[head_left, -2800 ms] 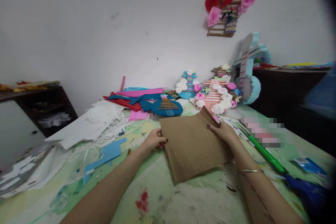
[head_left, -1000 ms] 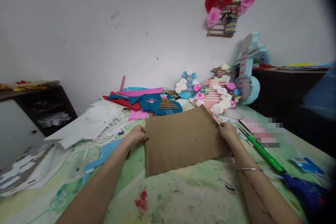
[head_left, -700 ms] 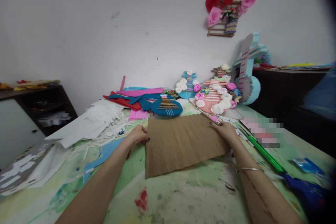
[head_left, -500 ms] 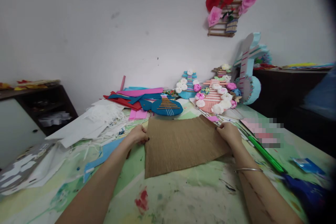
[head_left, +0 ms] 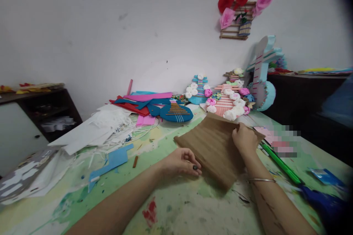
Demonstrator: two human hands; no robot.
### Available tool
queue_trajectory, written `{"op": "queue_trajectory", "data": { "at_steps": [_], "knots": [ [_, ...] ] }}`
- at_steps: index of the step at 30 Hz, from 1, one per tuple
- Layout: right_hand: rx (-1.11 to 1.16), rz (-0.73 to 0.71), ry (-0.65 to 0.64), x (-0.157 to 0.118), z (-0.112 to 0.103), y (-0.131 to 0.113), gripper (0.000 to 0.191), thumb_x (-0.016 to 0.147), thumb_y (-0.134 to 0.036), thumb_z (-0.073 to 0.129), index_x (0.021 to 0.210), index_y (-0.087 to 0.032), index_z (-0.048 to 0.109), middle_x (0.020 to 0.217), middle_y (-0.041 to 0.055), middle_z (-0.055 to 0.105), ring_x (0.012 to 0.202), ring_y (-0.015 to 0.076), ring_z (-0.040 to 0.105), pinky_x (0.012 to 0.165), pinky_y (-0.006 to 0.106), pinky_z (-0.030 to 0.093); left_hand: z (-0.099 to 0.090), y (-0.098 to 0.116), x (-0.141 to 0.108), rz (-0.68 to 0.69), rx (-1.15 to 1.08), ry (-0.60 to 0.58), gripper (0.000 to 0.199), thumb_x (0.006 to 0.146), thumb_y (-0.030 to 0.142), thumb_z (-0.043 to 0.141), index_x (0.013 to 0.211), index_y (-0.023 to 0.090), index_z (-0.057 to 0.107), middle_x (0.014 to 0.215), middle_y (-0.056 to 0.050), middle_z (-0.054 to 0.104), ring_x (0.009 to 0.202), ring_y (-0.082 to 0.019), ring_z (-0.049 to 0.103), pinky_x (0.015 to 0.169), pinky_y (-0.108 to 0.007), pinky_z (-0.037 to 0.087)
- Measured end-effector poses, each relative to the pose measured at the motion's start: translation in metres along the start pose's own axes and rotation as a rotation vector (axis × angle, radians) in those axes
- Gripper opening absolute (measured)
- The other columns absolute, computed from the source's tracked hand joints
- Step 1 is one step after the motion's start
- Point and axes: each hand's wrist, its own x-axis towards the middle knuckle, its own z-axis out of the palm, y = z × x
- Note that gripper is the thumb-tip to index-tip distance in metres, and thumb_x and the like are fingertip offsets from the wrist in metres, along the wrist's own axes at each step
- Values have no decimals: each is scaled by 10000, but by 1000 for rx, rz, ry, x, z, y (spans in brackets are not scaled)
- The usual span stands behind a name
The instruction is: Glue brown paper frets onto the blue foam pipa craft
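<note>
A sheet of brown crepe paper (head_left: 212, 147) lies tilted over the table, one corner pointing toward me. My right hand (head_left: 244, 139) grips it by the right part of its far edge, fingers closed on the paper. Beside the sheet's lower left edge is my left hand (head_left: 183, 163), its fingers loosely curled with a gap at the thumb and no paper between them. A dark spot shows at its fingertips; I cannot tell what it is.
Behind the sheet stand a dark blue lute-shaped craft (head_left: 176, 112) and flower-trimmed ones (head_left: 224, 104). White papers and cords (head_left: 110, 121) cover the left side, near a blue paper scrap (head_left: 117, 157). A green tool (head_left: 284, 165) lies at right.
The brown crepe paper has turned and shifted right in my right hand. My left hand has let go of its left edge and moved right and toward me.
</note>
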Motion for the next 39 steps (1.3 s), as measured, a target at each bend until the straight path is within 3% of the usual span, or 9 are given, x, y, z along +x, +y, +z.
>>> {"op": "queue_trajectory", "data": {
  "at_steps": [2, 5, 11, 15, 21, 26, 31, 34, 39],
  "knots": [
    [32, -31, -13, 1, 3, 1, 632, 865, -300, 439, 1420, -50, 270, 1145, 254, 604, 979, 342, 620, 760, 410, 461, 3, -2, 1, -34, 284, 30, 180, 643, 195, 690, 761, 144, 565, 723, -81, 675, 638, -186, 663, 596, -302, 517],
    [120, -140, -101, 1, 6, -3, 819, 843, -306, 497, 1462, -35, 32, 1398, 289, 366, 1155, 367, 512, 821, 445, 443, -17, 2, 1, 1, 621, 339, 75, 648, 111, 614, 693, 150, 569, 606, -34, 621, 548, -159, 599, 526, -266, 455],
    [238, -444, -292, -25, -1, -39, 381, 872, -340, 497, 1165, -101, 544, 1168, 160, 621, 1078, 243, 572, 878, 291, 397, -55, 9, 4, 69, 864, 733, 131, 661, 232, 651, 687, 184, 532, 792, -56, 609, 825, -216, 572, 684, -281, 405],
    [229, -673, -426, -60, -3, -64, 391, 733, -412, 648, 1003, -137, 582, 934, 90, 679, 843, 207, 621, 654, 242, 403, -39, 3, 10, 66, 940, 741, 331, 578, 367, 743, 771, 196, 536, 802, -57, 608, 840, -244, 564, 679, -290, 385],
    [113, -701, -433, -76, 7, -75, 91, 751, -129, 509, 758, -154, 596, 824, 100, 680, 788, 219, 623, 604, 259, 325, -23, -7, 20, 117, 762, 652, 435, 575, 164, 693, 981, 151, 536, 775, -37, 635, 724, -194, 576, 595, -257, 388],
    [60, -598, -357, -66, 6, -74, 154, 825, -149, 434, 847, -142, 586, 848, 133, 680, 800, 242, 634, 604, 269, 325, -58, 4, 14, 137, 626, 673, 67, 602, 147, 656, 651, 140, 611, 630, -18, 622, 616, -159, 566, 540, -233, 388],
    [90, -642, -307, -71, -2, -78, 234, 895, -143, 341, 1008, -108, 542, 881, 154, 669, 804, 242, 632, 634, 282, 366, -102, 29, -8, 269, 478, 887, 186, 655, 295, 663, 723, 122, 655, 675, -46, 648, 642, -172, 583, 558, -246, 425],
    [166, -858, -342, -83, -5, -85, 222, 911, -126, 355, 976, -154, 566, 1009, 109, 661, 920, 195, 615, 748, 262, 403, -111, 38, -17, 375, 403, 955, 339, 693, 402, 637, 850, 105, 683, 722, -70, 675, 637, -172, 593, 553, -257, 449],
    [396, -1517, -369, -107, -3, -99, 239, 933, -152, 396, 1015, -188, 617, 1296, 98, 543, 1201, 196, 485, 972, 324, 359, -92, 43, -18, 606, 429, 1050, 309, 748, 379, 603, 920, 145, 712, 847, -72, 687, 780, -185, 597, 638, -267, 464]
  ]
}}
